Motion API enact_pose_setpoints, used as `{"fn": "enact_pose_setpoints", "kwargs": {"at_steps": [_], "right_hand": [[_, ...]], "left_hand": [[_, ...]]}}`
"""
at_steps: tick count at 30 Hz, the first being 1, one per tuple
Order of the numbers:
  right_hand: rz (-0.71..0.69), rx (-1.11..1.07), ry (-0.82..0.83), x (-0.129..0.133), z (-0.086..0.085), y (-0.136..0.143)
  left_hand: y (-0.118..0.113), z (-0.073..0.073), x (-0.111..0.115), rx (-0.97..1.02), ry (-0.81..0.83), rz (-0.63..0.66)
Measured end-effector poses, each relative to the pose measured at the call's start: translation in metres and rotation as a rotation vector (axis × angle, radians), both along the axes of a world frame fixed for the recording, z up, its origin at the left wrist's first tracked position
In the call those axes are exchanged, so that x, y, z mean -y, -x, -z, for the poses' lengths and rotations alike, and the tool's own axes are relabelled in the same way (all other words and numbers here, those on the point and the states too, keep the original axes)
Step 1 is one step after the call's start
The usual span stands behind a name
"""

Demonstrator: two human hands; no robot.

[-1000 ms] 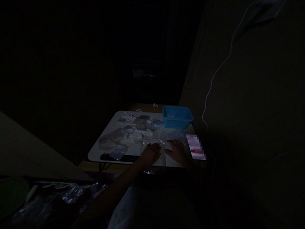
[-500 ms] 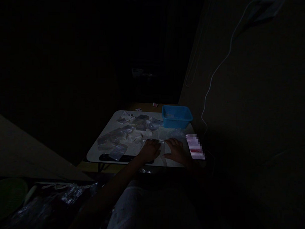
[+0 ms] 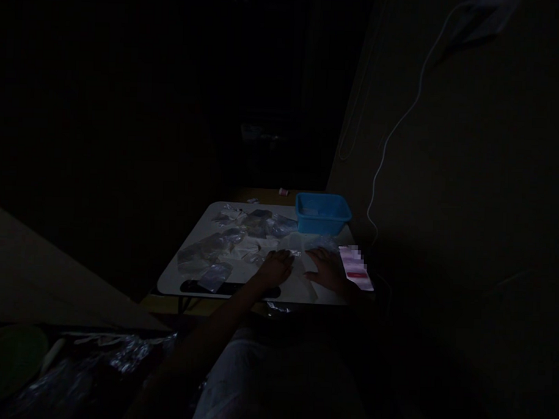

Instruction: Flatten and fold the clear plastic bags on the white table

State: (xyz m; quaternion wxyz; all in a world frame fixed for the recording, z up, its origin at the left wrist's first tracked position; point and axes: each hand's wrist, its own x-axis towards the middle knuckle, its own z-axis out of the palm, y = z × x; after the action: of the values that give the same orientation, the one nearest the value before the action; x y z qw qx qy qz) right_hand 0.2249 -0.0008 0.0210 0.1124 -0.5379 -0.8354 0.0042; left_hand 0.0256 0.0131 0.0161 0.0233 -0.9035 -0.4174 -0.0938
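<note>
Clear plastic [image 3: 298, 268]: on the bench [image 3: 193, 234], towards four o'clock, between both hands.
Left hand [image 3: 276, 268]: palm down, fingers together, seemingly steadying the near side; whether they pinch anything, I can't tell.
Right hand [image 3: 325, 271]: thumb wide of the fingers, perhaps bracing the plastic.
Blue basin [image 3: 322, 225]: one o'clock, likely to leave working room.
Lit phone [image 3: 356, 267]: three o'clock, maybe for light.

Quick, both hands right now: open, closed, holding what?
Left hand: can't tell, too dark; near clear plastic.
Right hand: open, nothing visibly held.
</note>
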Motion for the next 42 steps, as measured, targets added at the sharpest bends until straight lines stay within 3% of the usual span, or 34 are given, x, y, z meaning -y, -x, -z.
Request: {"fn": "enact_pose_setpoints", "kwargs": {"at_steps": [10,15,21,25,27,31,34,37,42], "right_hand": [[-0.107,0.006,0.074,0.018,0.009,-0.019],[-0.173,-0.018,0.077,0.03,0.004,-0.028],[-0.105,-0.112,0.032,0.032,0.002,-0.003],[-0.157,-0.047,0.003,0.037,0.009,0.017],[-0.157,-0.013,-0.008,0.039,0.011,0.02],[-0.131,0.014,-0.013,0.039,0.01,0.019],[-0.169,0.02,-0.023,0.036,0.009,0.021],[-0.232,0.035,-0.026,0.032,0.01,0.027],[-0.252,0.051,-0.026,0.031,0.016,0.031]], "left_hand": [[0.002,-0.002,-0.006,-0.004,-0.003,-0.002],[0.001,0.0,-0.005,0.002,-0.004,-0.009],[-0.005,0.004,0.006,0.02,0.003,0.0],[-0.003,0.001,0.014,0.095,-0.019,0.006],[0.007,-0.003,0.019,0.169,-0.067,-0.081],[0.043,-0.007,0.035,0.24,-0.105,-0.45],[0.064,-0.005,0.05,0.219,-0.043,-0.534],[0.067,-0.002,0.058,0.21,0.03,-0.488],[0.05,0.001,0.054,0.224,0.118,-0.286]]}}
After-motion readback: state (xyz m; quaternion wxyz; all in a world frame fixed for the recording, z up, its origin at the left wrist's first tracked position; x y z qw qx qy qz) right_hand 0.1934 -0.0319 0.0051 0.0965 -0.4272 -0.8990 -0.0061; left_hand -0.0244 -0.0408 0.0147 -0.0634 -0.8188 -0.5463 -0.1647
